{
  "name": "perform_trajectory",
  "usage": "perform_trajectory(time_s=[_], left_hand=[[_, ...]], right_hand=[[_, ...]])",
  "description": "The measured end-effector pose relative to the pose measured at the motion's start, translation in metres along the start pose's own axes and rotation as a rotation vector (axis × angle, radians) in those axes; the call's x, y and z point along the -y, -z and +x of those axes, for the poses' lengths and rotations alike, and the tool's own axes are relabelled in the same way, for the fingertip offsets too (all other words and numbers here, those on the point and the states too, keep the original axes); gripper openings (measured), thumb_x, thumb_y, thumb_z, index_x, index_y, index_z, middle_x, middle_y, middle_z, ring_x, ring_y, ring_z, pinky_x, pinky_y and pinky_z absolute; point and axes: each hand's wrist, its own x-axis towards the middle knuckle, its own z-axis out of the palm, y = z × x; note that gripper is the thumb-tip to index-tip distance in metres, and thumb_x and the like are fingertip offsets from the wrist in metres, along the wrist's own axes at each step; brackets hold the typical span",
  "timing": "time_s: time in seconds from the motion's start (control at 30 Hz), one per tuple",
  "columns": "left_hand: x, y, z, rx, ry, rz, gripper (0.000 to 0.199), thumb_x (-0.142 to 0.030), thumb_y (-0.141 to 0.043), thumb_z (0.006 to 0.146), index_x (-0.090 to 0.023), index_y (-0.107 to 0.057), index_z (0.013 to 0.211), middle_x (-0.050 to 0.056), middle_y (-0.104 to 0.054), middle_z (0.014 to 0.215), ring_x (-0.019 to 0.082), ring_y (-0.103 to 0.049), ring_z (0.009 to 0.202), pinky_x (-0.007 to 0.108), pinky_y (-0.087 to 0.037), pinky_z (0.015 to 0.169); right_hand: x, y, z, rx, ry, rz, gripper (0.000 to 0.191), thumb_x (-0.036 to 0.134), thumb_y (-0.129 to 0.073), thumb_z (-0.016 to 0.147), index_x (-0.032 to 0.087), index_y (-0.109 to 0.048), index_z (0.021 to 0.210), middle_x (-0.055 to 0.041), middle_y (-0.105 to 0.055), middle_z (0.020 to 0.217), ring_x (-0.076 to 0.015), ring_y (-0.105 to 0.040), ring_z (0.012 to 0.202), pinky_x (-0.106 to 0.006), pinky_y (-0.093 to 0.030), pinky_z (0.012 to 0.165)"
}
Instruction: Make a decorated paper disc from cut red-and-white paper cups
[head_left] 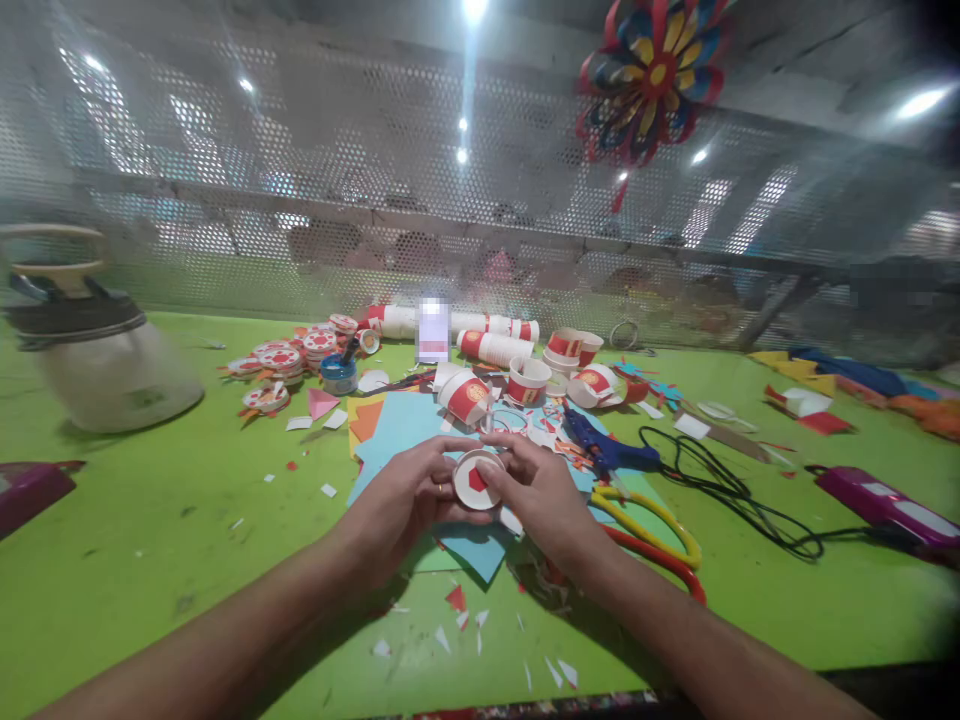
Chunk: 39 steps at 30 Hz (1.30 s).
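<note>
Between my two hands is a small round white paper disc (pixel 466 492) with a raised rim, like the bottom of a paper cup. A red paper piece (pixel 478 478) lies on its face near the centre. My left hand (pixel 420 485) grips the disc's left side, fingers curled around and under it. The thumb of my right hand (pixel 536 490) presses on the red piece while its fingers hold the right edge. Below them are sheets of light blue paper (pixel 405 425). Scissors with yellow and orange handles (pixel 675 525) lie beside my right wrist.
A blue glue gun (pixel 611 445) with a black cord lies to the right, near a purple power strip (pixel 862 500). Cut paper cups (pixel 465 395) stand ahead. Decorated discs (pixel 279 357) and a blue glue jar (pixel 339 374) sit left of them. A large jug (pixel 105 370) stands far left.
</note>
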Motion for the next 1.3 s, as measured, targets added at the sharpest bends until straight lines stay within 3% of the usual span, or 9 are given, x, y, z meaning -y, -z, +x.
perform_trajectory(time_s=[0.17,0.37,0.5,0.67,0.8,1.03,1.13,1.3], left_hand=[[0.002,0.002,0.001,0.011,0.009,0.043,0.029,-0.021,-0.052,0.084,-0.011,-0.063,0.109,0.009,-0.068,0.082,0.022,-0.065,0.077,0.042,-0.055,0.079],[0.005,0.007,0.003,0.016,0.001,0.032,0.031,-0.023,-0.048,0.087,-0.01,-0.062,0.112,0.012,-0.069,0.088,0.022,-0.066,0.078,0.042,-0.055,0.078],[0.005,0.004,0.001,0.044,0.003,0.032,0.029,-0.02,-0.051,0.085,-0.011,-0.062,0.11,0.012,-0.07,0.09,0.02,-0.066,0.075,0.038,-0.056,0.075],[0.003,-0.001,-0.001,0.041,0.005,0.062,0.027,-0.02,-0.054,0.082,-0.011,-0.064,0.106,0.014,-0.07,0.099,0.024,-0.066,0.083,0.042,-0.056,0.077],[0.002,0.002,0.001,0.041,0.015,0.049,0.028,-0.02,-0.051,0.084,-0.011,-0.063,0.108,0.014,-0.07,0.092,0.023,-0.066,0.08,0.041,-0.057,0.075],[-0.003,0.002,0.002,0.012,0.031,0.002,0.03,-0.02,-0.048,0.086,-0.01,-0.062,0.111,0.012,-0.069,0.092,0.021,-0.066,0.077,0.038,-0.058,0.074],[-0.005,-0.001,0.0,0.015,0.015,0.048,0.03,-0.019,-0.05,0.084,-0.011,-0.063,0.11,0.013,-0.069,0.095,0.022,-0.067,0.079,0.038,-0.058,0.073],[-0.006,0.0,-0.001,0.021,-0.025,0.049,0.021,-0.014,-0.055,0.078,-0.009,-0.065,0.095,0.011,-0.07,0.082,0.021,-0.068,0.073,0.034,-0.057,0.072]], right_hand=[[-0.003,0.0,0.001,-0.016,-0.014,-0.035,0.036,0.036,-0.062,0.078,0.013,-0.06,0.106,0.0002,-0.059,0.067,-0.0152,-0.053,0.06,-0.028,-0.043,0.057],[-0.006,-0.003,0.001,0.011,0.066,-0.057,0.037,0.042,-0.054,0.085,0.012,-0.06,0.105,-0.0059,-0.065,0.078,-0.0189,-0.059,0.069,-0.031,-0.046,0.062],[-0.006,-0.005,0.001,-0.015,0.045,-0.062,0.036,0.039,-0.06,0.081,0.013,-0.061,0.106,-0.0063,-0.068,0.079,-0.0198,-0.06,0.069,-0.032,-0.047,0.064],[-0.006,-0.006,0.001,-0.054,0.007,-0.04,0.035,0.034,-0.063,0.076,0.013,-0.063,0.105,-0.0053,-0.067,0.076,-0.0184,-0.059,0.065,-0.031,-0.047,0.059],[-0.005,-0.006,0.001,-0.056,0.002,0.008,0.031,0.036,-0.063,0.077,0.013,-0.065,0.1,-0.0057,-0.068,0.076,-0.0181,-0.059,0.065,-0.029,-0.046,0.057],[-0.007,-0.008,0.001,0.0,0.011,0.076,0.038,0.035,-0.068,0.075,0.014,-0.061,0.106,-0.0071,-0.069,0.085,-0.0192,-0.062,0.075,-0.03,-0.049,0.066],[-0.005,-0.007,0.001,-0.014,0.013,0.059,0.033,0.037,-0.064,0.078,0.014,-0.063,0.101,-0.0061,-0.067,0.081,-0.0188,-0.06,0.071,-0.029,-0.048,0.062],[-0.005,-0.002,-0.001,-0.085,0.133,-0.056,0.033,0.045,-0.047,0.089,0.016,-0.064,0.087,-0.0006,-0.059,0.067,-0.0158,-0.053,0.062,-0.026,-0.042,0.057]])
